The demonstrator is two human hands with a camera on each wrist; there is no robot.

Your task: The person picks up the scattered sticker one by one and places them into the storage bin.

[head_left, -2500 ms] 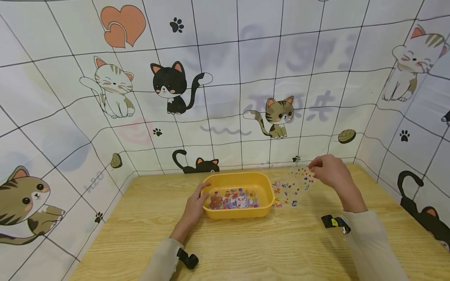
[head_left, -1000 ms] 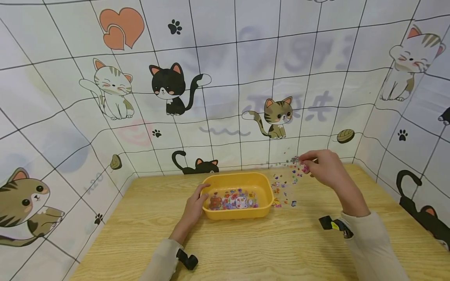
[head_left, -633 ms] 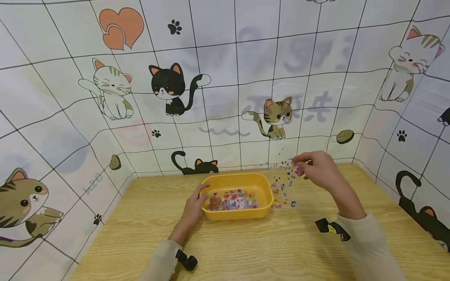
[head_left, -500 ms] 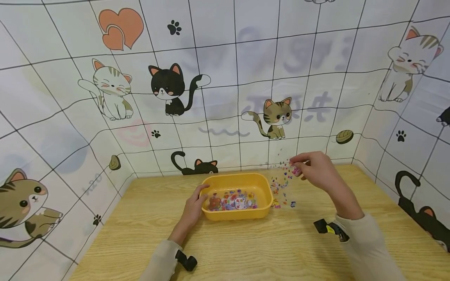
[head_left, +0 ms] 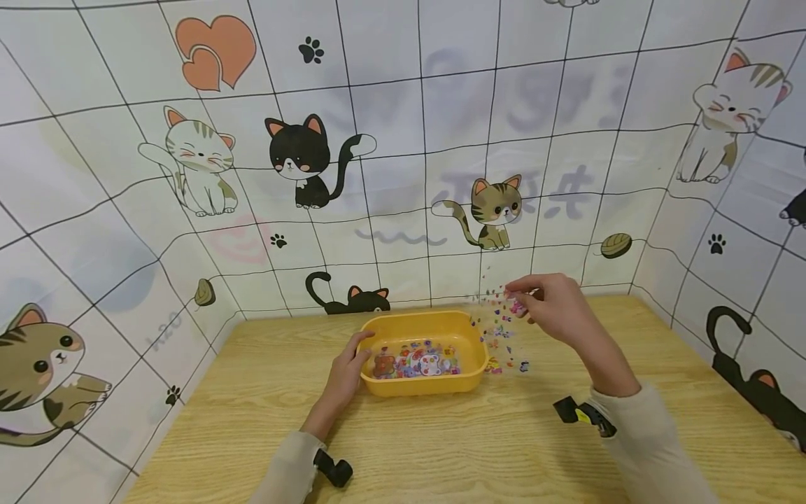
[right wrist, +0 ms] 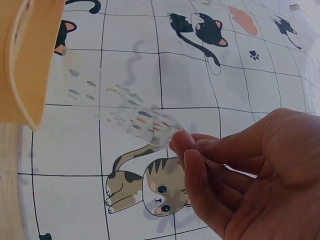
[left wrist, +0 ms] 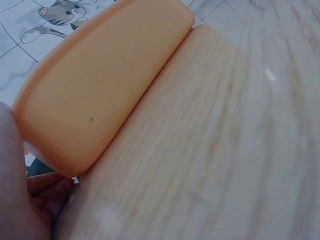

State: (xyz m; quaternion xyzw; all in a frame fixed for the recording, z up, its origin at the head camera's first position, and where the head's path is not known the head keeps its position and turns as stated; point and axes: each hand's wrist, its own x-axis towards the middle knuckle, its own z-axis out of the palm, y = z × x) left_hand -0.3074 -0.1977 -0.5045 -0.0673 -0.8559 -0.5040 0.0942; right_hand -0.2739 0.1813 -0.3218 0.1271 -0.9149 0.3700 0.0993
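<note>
My left hand (head_left: 342,372) holds the left end of a yellow plastic basin (head_left: 423,384), fingers over its rim. In the left wrist view the basin's long side (left wrist: 105,85) slants across, with the left hand (left wrist: 20,185) at its near end. Colourful stickers (head_left: 431,364), one a white animal face, lie inside. My right hand (head_left: 554,302) is raised beyond the basin's right end and pinches a clear sticker sheet (head_left: 499,313) dotted with tiny coloured shapes. In the right wrist view thumb and fingertips of the right hand (right wrist: 250,165) grip one edge of the sheet (right wrist: 142,118).
Small bright stickers (head_left: 524,366) lie on the wooden table (head_left: 403,448) just right of the basin. White cat-printed sheeting (head_left: 403,168) rises behind the table and along both sides. Black wrist cameras sit on the left sleeve (head_left: 290,462) and right sleeve (head_left: 648,441).
My right hand has moved left with the clear sticker sheet, whose far edge now overlaps the basin's right rim in the head view. The left hand and basin have stayed in place.
</note>
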